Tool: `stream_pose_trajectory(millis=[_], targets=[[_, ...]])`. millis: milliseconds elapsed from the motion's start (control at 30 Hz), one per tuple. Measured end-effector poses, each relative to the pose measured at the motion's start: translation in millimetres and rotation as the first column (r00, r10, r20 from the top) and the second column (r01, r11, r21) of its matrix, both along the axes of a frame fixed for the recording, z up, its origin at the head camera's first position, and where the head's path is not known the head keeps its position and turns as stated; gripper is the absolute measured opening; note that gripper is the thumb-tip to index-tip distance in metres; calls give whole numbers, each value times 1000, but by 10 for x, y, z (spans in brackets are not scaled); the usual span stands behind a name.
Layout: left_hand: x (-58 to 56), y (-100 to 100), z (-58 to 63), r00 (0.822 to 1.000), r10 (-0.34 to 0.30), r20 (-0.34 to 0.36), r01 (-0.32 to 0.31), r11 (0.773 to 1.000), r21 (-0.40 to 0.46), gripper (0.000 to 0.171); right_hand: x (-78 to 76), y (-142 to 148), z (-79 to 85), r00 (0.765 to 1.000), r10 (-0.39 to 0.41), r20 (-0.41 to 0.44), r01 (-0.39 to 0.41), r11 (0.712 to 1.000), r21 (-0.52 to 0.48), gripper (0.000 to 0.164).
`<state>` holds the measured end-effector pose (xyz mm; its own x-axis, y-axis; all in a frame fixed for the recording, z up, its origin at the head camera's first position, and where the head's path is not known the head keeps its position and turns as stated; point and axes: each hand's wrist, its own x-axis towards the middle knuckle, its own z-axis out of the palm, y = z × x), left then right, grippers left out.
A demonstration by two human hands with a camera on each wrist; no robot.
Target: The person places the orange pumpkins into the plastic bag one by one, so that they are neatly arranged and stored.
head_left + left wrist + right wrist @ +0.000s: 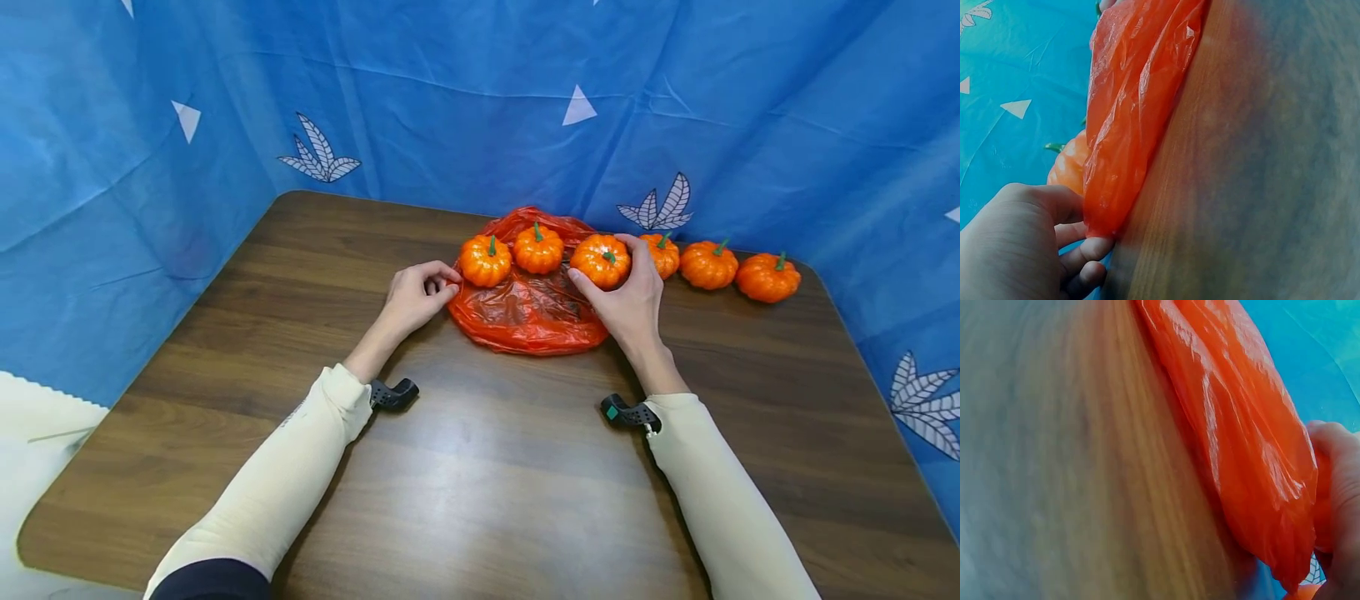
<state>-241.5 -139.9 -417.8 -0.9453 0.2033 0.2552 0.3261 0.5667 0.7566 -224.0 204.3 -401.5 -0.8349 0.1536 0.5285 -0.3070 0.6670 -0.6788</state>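
Note:
A red plastic bag (525, 325) lies spread on the wooden table, its near side bunched into a raised rim. My left hand (418, 296) pinches the bag's left edge; the left wrist view shows the fingers (1092, 250) at its crumpled end. My right hand (630, 292) grips a small orange pumpkin (600, 260) with a green stem, thumb on the near side, over the bag's right part. Two more pumpkins sit at the bag: a left pumpkin (485, 262) close to my left fingertips and a middle pumpkin (538, 250). In the right wrist view the bag's rim mostly hides the held pumpkin.
Right of my right hand, three other pumpkins stand in a row along the table's back: a partly covered pumpkin (663, 257), a central pumpkin (708, 267) and an end pumpkin (769, 278). A blue patterned curtain (465, 108) hangs behind the brown table (465, 483).

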Motion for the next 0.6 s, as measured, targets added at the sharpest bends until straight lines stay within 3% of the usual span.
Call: stream_pose_trajectory(millis=[433,600], targets=[[1,5,17,1000,6,11,-6,1000,2,10,-5,-15,-38,986,66,152,-81,993,91,80],[3,5,11,1000,7,8,-7,1000,1,9,-9,7,-58,982,79,170,-99,989,113,76]])
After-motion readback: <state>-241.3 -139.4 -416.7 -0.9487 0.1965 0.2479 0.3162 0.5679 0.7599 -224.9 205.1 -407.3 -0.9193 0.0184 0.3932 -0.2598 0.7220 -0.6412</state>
